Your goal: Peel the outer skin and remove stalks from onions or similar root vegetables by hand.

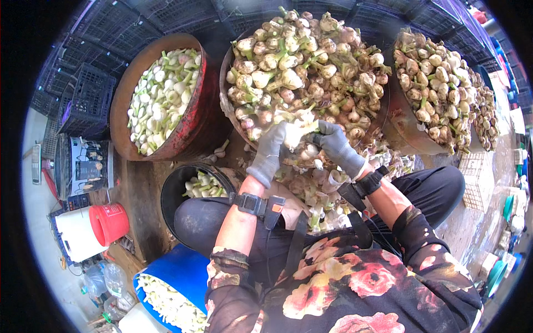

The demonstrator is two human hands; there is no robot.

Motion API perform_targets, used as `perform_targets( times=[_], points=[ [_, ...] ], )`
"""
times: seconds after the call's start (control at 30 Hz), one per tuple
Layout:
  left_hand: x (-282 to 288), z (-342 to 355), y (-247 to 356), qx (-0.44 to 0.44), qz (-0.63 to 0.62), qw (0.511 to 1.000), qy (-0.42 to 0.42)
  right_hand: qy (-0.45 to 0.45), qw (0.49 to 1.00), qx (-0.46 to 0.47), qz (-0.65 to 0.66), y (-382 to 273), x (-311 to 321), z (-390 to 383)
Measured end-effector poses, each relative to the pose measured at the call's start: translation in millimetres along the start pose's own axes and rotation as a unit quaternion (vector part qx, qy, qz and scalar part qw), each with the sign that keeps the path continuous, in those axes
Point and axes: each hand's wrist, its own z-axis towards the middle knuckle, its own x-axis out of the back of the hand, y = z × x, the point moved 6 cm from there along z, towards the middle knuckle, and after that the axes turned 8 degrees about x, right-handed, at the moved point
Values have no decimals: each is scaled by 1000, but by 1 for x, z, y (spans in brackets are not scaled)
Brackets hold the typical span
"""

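Grey knit gloves cover both hands, and through the headset I see them nearly together, just off the centre of my view toward one o'clock. The left hand (269, 152) is closed on a pale garlic bulb (291, 141). The right hand (340, 147) curls at its far side, by the green stem; whether it grips the stem or hides a small blade, I cannot tell.

Reading the clock from the middle of my view, I judge the work at hand as cleaning and trimming, well under way but far from over. At ten o'clock a rusty red drum (191, 114) holds many white, clean-looking bulbs, which I take as done. Between eight and nine, a black bucket (169, 191) carries a smaller lot, apparently finished too. At seven, a blue tub (177, 272) holds pale pieces, too small for me to sort.

Plenty seems left: soil-marked, untrimmed garlic (300, 66) heaps up between twelve and one, and another brown pile (438, 83) fills a drum at two. Loose husks (327, 194) lie toward four o'clock, between the knees. The held bulb looks mostly stripped, its stem not yet cut.
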Motion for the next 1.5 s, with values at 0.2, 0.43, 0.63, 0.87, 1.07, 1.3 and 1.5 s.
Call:
perform_targets(
  times=[0.2, 0.43, 0.63, 0.87, 1.07, 1.3, 1.5],
  points=[
    [-16, -10, 21, -53, 52, 997, 30, 72, 985, -79, 134, 11, -2, -2],
    [-15, -8, 15, -51, 50, 996, 61, 91, 987, -55, 121, 3, -5, -4],
    [3, 1, -24, 71, 18, 996, 59, 8, 999, -40, -30, 11, 2, -11],
    [-10, -7, -33, 225, -143, 964, -14, -46, 955, 98, -276, 1, 11, -11],
    [-20, -15, 22, -127, 47, 984, 118, -28, 969, 142, -202, -21, 6, -14],
    [-6, -14, 1, 51, -102, 993, -34, -142, 837, 347, -398, -60, -2, -41],
    [11, -13, 18, -58, 41, 985, 158, -72, 885, 300, -348, -41, 4, -38]
  ],
)
